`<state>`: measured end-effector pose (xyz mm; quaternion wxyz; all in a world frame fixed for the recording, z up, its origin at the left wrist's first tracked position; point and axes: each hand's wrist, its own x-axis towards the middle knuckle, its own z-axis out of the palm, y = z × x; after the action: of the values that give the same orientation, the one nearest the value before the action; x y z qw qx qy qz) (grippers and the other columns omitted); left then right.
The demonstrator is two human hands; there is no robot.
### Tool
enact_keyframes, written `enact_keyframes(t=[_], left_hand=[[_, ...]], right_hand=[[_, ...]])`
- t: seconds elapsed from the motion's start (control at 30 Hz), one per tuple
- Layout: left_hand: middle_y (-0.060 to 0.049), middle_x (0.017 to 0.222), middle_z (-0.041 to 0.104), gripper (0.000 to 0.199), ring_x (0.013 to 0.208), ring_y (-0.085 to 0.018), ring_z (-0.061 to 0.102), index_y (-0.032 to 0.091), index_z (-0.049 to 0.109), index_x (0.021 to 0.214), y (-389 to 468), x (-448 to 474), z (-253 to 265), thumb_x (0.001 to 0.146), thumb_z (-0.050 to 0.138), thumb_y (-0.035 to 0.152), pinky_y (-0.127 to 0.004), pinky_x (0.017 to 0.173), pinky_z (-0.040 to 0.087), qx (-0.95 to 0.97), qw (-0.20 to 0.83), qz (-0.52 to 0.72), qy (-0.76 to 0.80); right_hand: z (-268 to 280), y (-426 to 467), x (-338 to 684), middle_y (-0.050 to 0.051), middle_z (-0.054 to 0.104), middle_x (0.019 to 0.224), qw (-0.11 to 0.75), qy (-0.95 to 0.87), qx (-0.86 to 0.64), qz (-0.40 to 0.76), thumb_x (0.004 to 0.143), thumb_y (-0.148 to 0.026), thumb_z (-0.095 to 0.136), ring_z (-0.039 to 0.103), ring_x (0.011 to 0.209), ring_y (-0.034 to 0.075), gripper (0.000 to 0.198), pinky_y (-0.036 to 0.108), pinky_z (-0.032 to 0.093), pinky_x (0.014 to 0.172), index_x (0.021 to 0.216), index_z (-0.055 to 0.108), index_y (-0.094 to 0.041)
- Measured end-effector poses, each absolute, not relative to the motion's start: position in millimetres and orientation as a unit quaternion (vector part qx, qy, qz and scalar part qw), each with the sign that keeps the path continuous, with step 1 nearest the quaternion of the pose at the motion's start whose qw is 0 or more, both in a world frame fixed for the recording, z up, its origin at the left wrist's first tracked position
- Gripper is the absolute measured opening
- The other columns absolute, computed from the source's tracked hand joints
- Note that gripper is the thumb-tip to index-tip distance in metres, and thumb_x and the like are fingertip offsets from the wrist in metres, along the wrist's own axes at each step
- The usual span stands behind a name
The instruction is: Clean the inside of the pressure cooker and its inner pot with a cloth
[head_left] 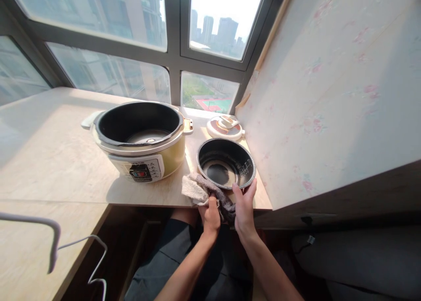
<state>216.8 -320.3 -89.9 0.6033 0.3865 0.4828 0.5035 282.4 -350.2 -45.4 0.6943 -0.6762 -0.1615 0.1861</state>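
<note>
My left hand (211,217) is closed round a grey-brown cloth (215,193), which bunches against the near outside of a black inner pot (226,163). My right hand (245,207) grips the pot's near right rim, thumb toward the rim and fingers along the outer wall. Measuring marks show on the pot's inner wall, and light falls on its bottom. To the left stands the lidless pressure cooker body (154,158), with a control panel on its front. Behind the pot lies the cooker's round lid (225,128), its knob upward.
All of this is on a pale marble-look counter (52,161) below a framed window (171,42). A flowered wall (329,95) rises close on the right. At the lower left, a grey curved bar (39,220) and a thin white cable (98,244) stick out.
</note>
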Motion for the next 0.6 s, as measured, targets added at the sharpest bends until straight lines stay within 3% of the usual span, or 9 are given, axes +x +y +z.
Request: enact_keyframes(t=[0.1,0.23,0.43,0.6], left_hand=[[-0.017,0.124,0.068,0.038,0.130,-0.032,0.058,0.017,0.064,0.106,-334.2,217.3,-96.2,0.080,0.063,0.045,-0.042,0.115,0.040,0.408,0.587,0.498,0.491],[-0.021,0.136,0.061,0.053,0.135,-0.033,0.054,0.016,0.056,0.121,-351.9,212.9,-103.9,0.076,0.068,0.042,-0.046,0.118,0.037,0.431,0.558,0.495,0.507],[-0.019,0.127,0.066,0.060,0.124,-0.033,0.063,0.015,0.056,0.127,-375.9,202.0,-87.5,0.075,0.072,0.039,-0.045,0.110,0.047,0.486,0.634,0.438,0.412],[-0.014,0.122,0.071,0.056,0.115,-0.032,0.067,0.020,0.064,0.127,-380.0,192.3,-45.8,0.074,0.075,0.031,-0.041,0.103,0.052,0.563,0.671,0.326,0.355]], right_hand=[[-45.8,-359.8,274.0,0.006,0.026,0.169,0.702,-0.189,-0.656,0.204,0.088,-0.050,0.067,0.030,0.154,0.024,0.095,0.045,0.028,0.126,0.164,0.015,-0.027],[-51.5,-373.4,270.6,0.009,0.032,0.166,0.704,-0.184,-0.644,0.235,0.084,-0.051,0.071,0.031,0.154,0.026,0.091,0.046,0.027,0.126,0.160,0.028,-0.024],[-50.9,-404.1,268.3,0.010,0.043,0.160,0.693,-0.164,-0.637,0.295,0.081,-0.057,0.075,0.037,0.151,0.030,0.083,0.050,0.031,0.124,0.151,0.045,-0.025],[-40.4,-441.7,278.1,0.012,0.070,0.131,0.688,-0.185,-0.592,0.377,0.072,-0.053,0.084,0.061,0.129,0.035,0.071,0.054,0.043,0.115,0.134,0.064,-0.023]])
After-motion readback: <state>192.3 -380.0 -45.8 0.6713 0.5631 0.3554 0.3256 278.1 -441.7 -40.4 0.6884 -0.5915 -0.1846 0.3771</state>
